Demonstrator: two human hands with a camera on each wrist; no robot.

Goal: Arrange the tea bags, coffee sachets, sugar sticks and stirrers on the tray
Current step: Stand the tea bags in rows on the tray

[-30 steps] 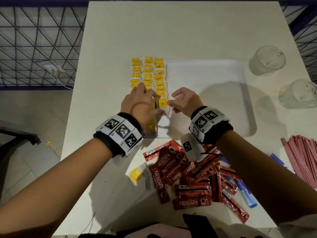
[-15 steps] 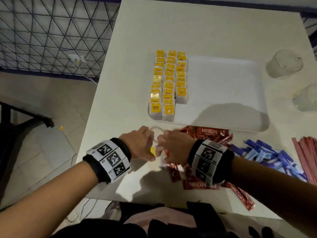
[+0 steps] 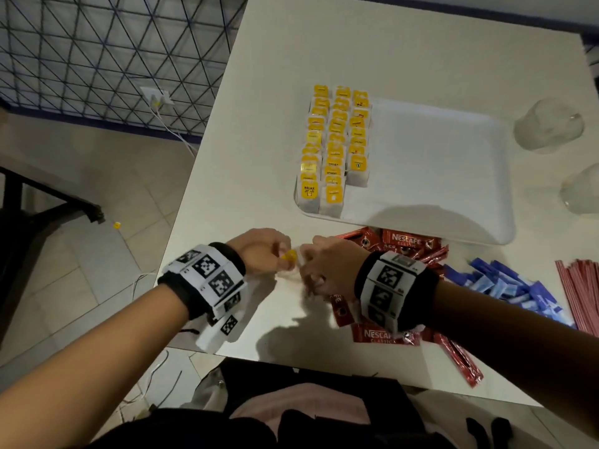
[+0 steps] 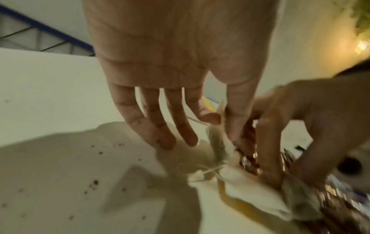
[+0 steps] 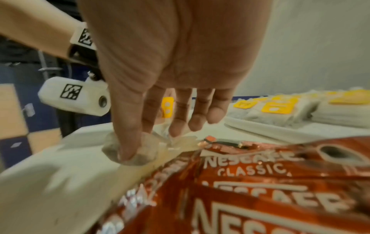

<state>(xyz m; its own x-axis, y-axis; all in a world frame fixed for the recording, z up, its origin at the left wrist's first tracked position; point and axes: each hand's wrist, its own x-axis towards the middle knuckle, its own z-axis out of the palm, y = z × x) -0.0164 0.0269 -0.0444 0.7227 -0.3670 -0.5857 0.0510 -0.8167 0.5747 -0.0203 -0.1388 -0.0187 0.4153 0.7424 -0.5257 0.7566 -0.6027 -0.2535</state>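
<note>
A loose tea bag (image 5: 112, 149) lies on the table near its front edge, beside the red coffee sachets (image 3: 410, 243). My left hand (image 3: 278, 258) pinches its yellow tag (image 3: 289, 255) between thumb and forefinger. My right hand (image 3: 308, 270) pinches the pouch with thumb and forefinger (image 5: 128, 147). The white tray (image 3: 437, 176) stands further back, with three rows of yellow-tagged tea bags (image 3: 334, 147) along its left side. Blue sugar sticks (image 3: 505, 283) and red stirrers (image 3: 580, 293) lie to the right of my right arm.
Two upturned clear glasses (image 3: 547, 124) (image 3: 581, 189) stand right of the tray. More coffee sachets (image 3: 382, 335) lie under my right wrist. The table's left edge (image 3: 181, 215) is close to my left hand, with tiled floor below.
Both hands have drawn back from the tea bag rows on the tray to the table's front edge. They now pinch a loose tea bag there.
</note>
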